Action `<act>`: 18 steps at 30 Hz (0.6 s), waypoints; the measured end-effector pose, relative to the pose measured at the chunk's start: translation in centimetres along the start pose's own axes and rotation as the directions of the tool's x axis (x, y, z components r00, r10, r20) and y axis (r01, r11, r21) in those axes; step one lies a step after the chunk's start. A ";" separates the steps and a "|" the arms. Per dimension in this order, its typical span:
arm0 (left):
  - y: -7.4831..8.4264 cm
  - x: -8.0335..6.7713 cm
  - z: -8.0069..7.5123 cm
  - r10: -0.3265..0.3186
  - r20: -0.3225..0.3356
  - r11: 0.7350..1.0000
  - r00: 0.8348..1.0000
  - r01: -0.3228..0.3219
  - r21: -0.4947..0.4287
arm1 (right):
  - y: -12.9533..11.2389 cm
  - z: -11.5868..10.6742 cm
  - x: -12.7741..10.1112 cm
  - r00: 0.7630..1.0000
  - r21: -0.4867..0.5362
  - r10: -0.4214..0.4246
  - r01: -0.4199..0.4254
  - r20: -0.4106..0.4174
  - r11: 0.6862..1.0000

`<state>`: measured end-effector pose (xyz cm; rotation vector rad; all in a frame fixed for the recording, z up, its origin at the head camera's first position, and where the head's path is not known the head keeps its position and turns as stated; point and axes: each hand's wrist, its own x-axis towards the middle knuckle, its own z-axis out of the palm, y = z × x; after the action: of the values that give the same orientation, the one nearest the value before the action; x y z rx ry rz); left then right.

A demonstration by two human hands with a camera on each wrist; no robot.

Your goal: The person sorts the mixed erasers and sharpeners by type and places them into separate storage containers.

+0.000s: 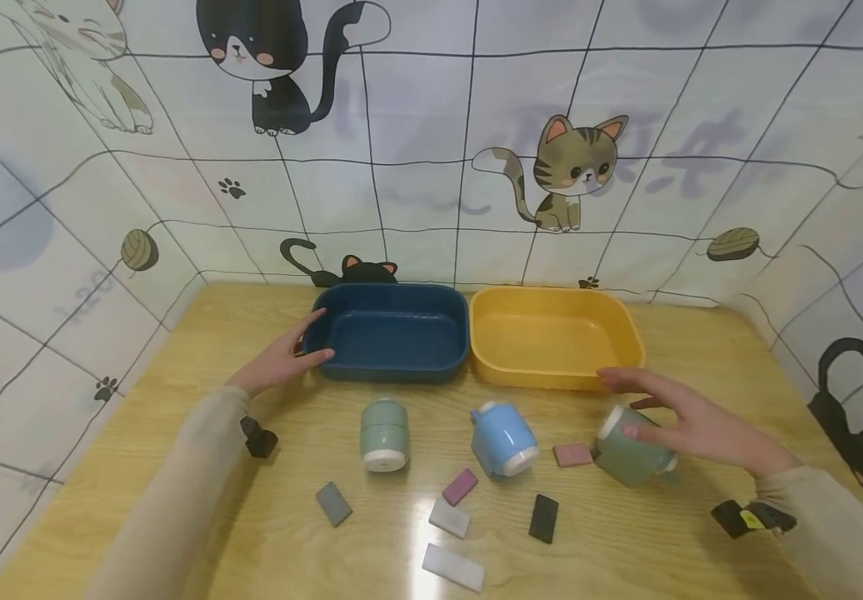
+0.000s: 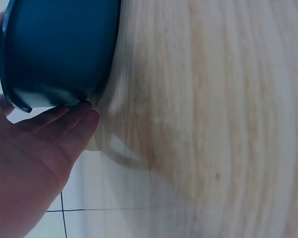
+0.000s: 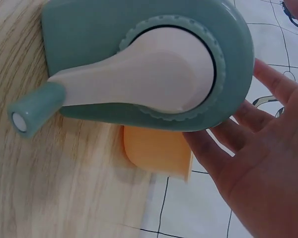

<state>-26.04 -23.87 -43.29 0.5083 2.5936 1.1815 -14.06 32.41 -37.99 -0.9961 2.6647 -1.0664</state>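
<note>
My left hand [image 1: 291, 355] rests against the left end of a dark blue tray [image 1: 394, 372], its thumb at the front corner and its fingers by the rim. In the left wrist view the straight fingers [image 2: 74, 119] touch the blue tray [image 2: 59, 49] under its rim. My right hand [image 1: 675, 419] lies flat over a green crank sharpener [image 1: 630, 458] tipped on its side. In the right wrist view its fingers [image 3: 223, 136] touch the side of that green sharpener [image 3: 139, 54], whose crank handle [image 3: 35, 111] points left.
A yellow tray [image 1: 536, 377] stands beside the blue one at the back. A second green sharpener [image 1: 384, 433] stands upright and a light blue one [image 1: 504, 439] is tilted. Several small erasers lie at the front, among them grey [image 1: 334, 503], pink [image 1: 460, 486] and black [image 1: 543, 518].
</note>
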 end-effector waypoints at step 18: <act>-0.2 0.6 -0.5 -0.049 0.039 0.993 0.998 0.052 -0.105 | 0.9 1.3 -1.8 0.974 0.104 0.210 -0.219 0.087 0.970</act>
<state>-26.82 -24.15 -43.16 0.4352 2.4822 1.2735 -12.70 33.26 -39.85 -0.6936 2.5483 -1.0953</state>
